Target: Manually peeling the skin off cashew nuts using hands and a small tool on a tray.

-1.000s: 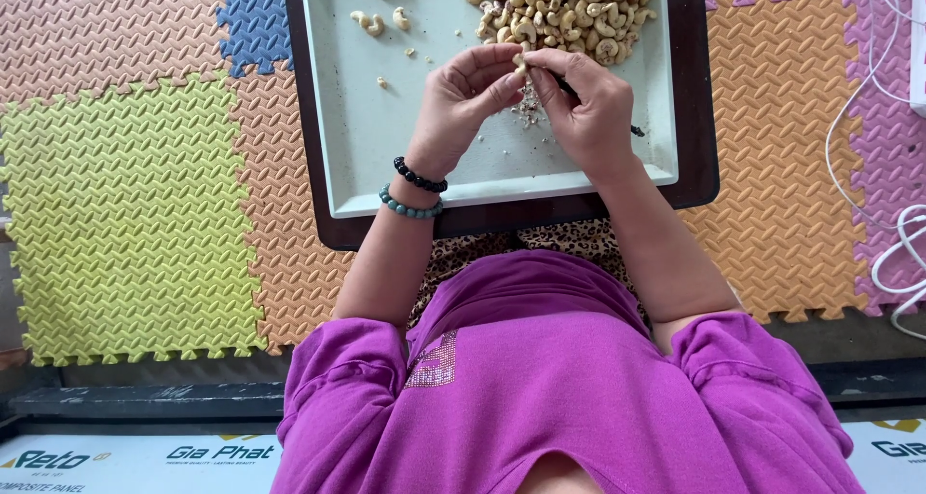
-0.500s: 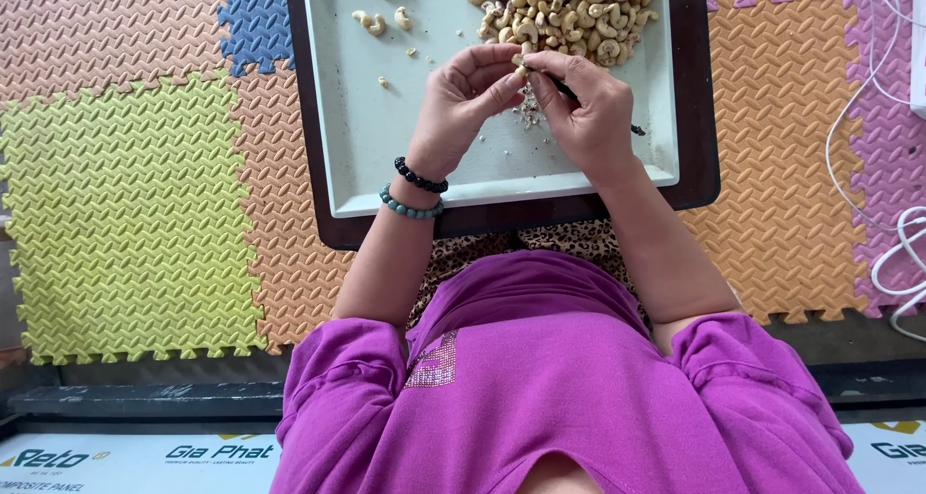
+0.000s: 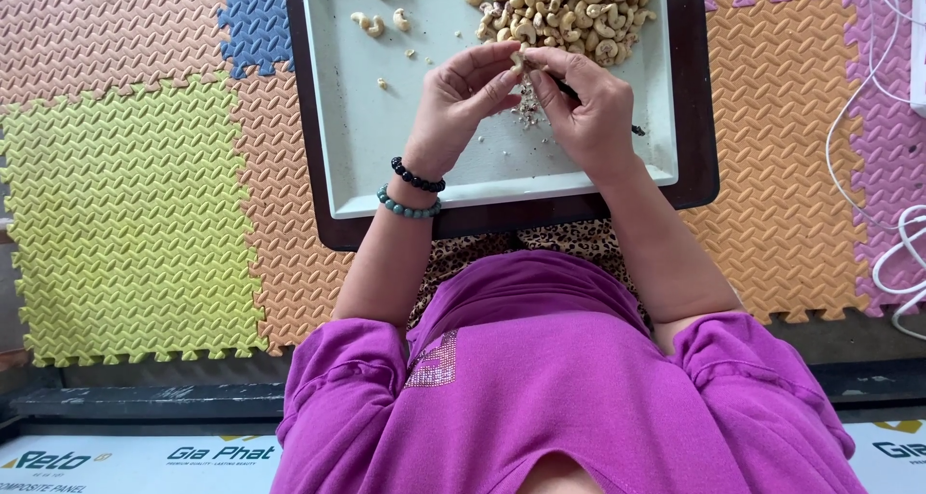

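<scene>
Two hands, left hand [image 3: 461,103], right hand [image 3: 586,108], pinching cashew [image 3: 518,62]

Both hands meet over pale tray [image 3: 386,156]: left hand [image 3: 453,108] & right hand [image 3: 588,108] pinch one cashew [image 3: 518,63] betw fingertips. Thin dark tool, prob a small knife, in right hand [image 3: 635,129], mostly hidden. Cashew pile [image 3: 559,12] just beyond; skin bits [image 3: 528,108] beneath hands.

I see a bright purple short-sleeved top [image 3: 569,378] with a small sparkly patch on the chest, leopard-print fabric below it, and two beaded bracelets [image 3: 413,191], black and teal, on my left wrist.
</scene>
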